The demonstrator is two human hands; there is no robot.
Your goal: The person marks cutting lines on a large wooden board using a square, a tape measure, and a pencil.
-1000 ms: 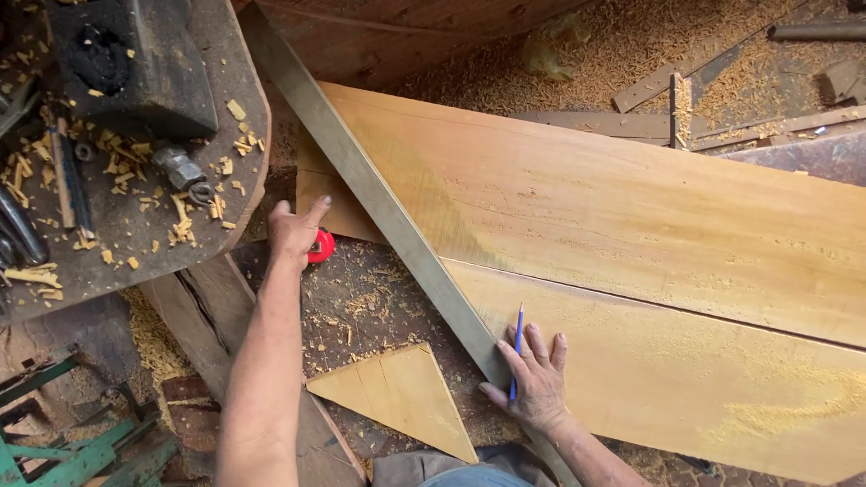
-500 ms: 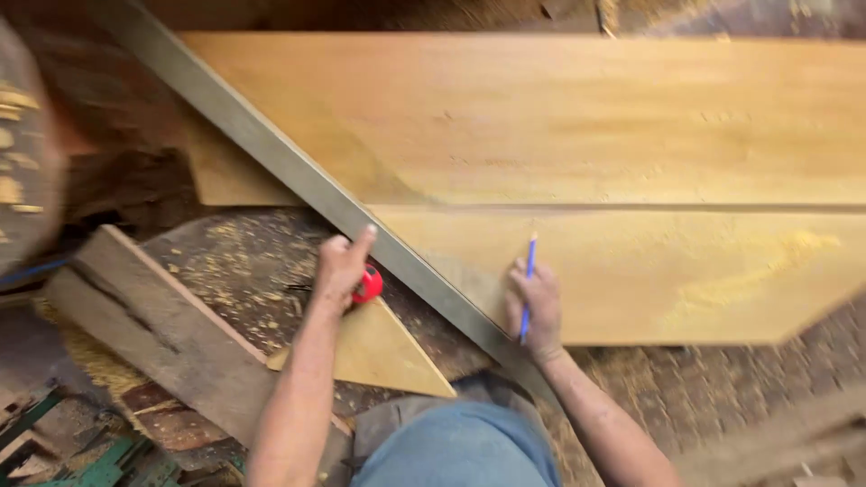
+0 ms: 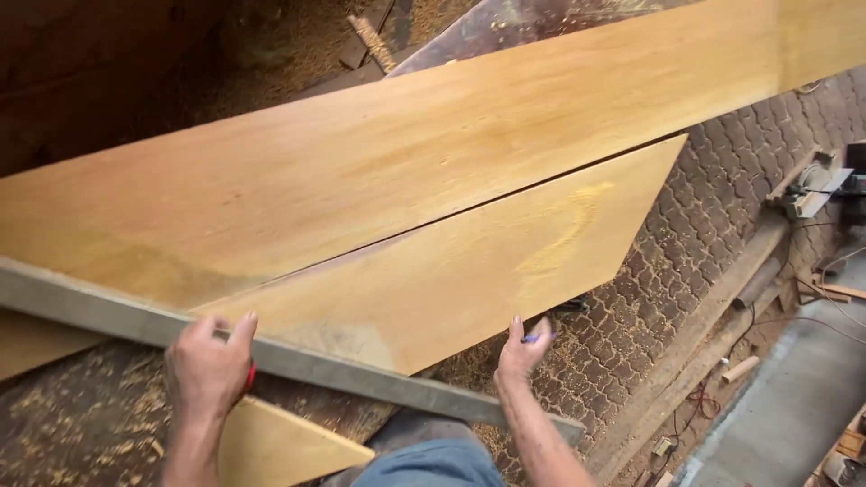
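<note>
My left hand rests on a long grey straightedge and grips a small red object, mostly hidden under the fingers. My right hand holds a blue pencil at the near edge of a pale wooden board that is cut to a slant at both ends. A longer wooden plank lies beside it, edge to edge. The straightedge crosses the near ends of both boards at an angle.
A triangular wooden offcut lies by my left arm on ground strewn with wood shavings. Patterned paving runs to the right, with timber strips, cables and a power tool beyond. My grey trousers show at the bottom.
The view has swung right, so the boards now run diagonally. My left hand has moved onto the straightedge. My right hand has slid off the board face to its near edge.
</note>
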